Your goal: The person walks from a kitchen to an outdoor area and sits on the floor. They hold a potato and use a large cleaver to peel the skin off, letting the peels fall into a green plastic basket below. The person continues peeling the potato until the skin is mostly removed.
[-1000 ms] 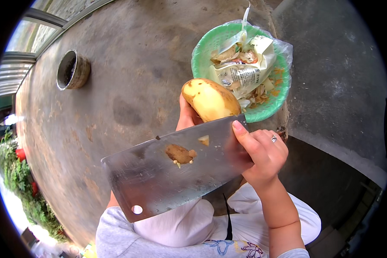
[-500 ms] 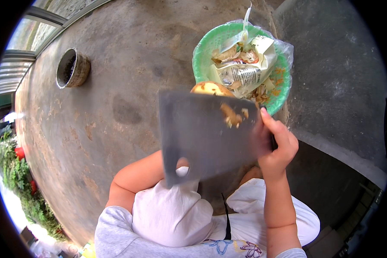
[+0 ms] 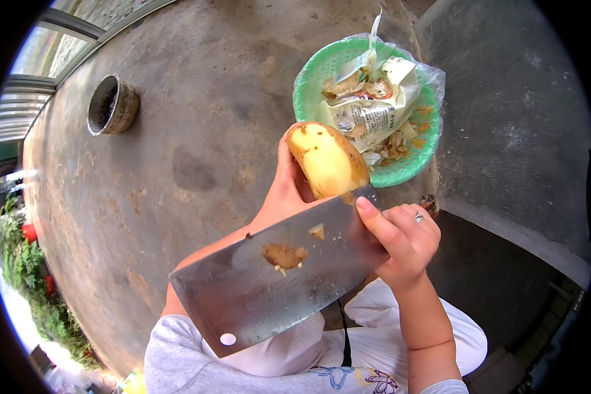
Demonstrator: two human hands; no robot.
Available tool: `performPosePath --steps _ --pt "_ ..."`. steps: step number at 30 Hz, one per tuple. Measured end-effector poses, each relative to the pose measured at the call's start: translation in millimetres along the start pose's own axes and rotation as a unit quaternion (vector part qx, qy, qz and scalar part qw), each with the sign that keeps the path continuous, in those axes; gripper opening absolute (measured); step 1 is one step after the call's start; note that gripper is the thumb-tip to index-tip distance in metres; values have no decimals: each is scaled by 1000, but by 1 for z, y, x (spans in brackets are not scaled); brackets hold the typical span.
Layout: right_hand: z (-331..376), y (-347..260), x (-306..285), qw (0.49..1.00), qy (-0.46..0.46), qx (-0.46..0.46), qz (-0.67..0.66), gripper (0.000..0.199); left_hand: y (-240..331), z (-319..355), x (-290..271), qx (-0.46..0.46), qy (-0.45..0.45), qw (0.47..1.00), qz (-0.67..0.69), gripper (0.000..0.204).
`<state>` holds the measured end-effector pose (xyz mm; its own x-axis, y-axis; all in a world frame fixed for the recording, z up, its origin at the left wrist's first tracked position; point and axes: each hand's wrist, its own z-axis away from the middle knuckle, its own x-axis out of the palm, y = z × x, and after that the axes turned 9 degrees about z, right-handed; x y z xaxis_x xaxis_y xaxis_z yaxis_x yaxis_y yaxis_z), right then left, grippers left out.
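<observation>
My left hand (image 3: 286,173) is wrapped round a large, partly peeled potato (image 3: 329,160), its upper face bare yellow with brown skin left along the edges. My right hand (image 3: 404,240) grips a broad cleaver (image 3: 262,282) near its handle, the thumb pressed on the blade. The handle itself is mostly hidden by the fingers. The blade's corner by my thumb touches or nearly touches the potato's near end. Stuck to the flat of the blade are a brown piece of peel (image 3: 284,255) and smaller scraps. The blade covers part of my left forearm.
Just beyond the potato stands a green basin (image 3: 302,85) lined with clear plastic, holding peelings and a crumpled printed wrapper (image 3: 374,118). A worn round pot (image 3: 113,105) sits on the concrete floor to the left. Green plants (image 3: 26,262) line the far left edge.
The cleaver has swung down and left, toward me, uncovering the potato and my left hand. My right hand has come slightly lower and closer, still gripping the cleaver.
</observation>
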<state>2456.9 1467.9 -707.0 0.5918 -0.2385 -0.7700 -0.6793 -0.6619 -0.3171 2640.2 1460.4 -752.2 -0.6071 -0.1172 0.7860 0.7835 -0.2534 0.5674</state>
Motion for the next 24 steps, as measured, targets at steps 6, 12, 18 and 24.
performPosePath --steps 6,12,18,24 --pt "4 3 5 999 31 0 12 47 -1 3 -1 -8 -12 1000 9 115" --pt "5 3 7 999 36 23 8 47 -13 -1 -17 -23 -15 999 30 113" --pt "1 12 -2 999 10 32 -4 47 -9 1 -11 -4 -32 999 12 111" --pt "5 2 4 1000 7 -2 0 45 -6 0 -6 18 -52 998 -14 111"
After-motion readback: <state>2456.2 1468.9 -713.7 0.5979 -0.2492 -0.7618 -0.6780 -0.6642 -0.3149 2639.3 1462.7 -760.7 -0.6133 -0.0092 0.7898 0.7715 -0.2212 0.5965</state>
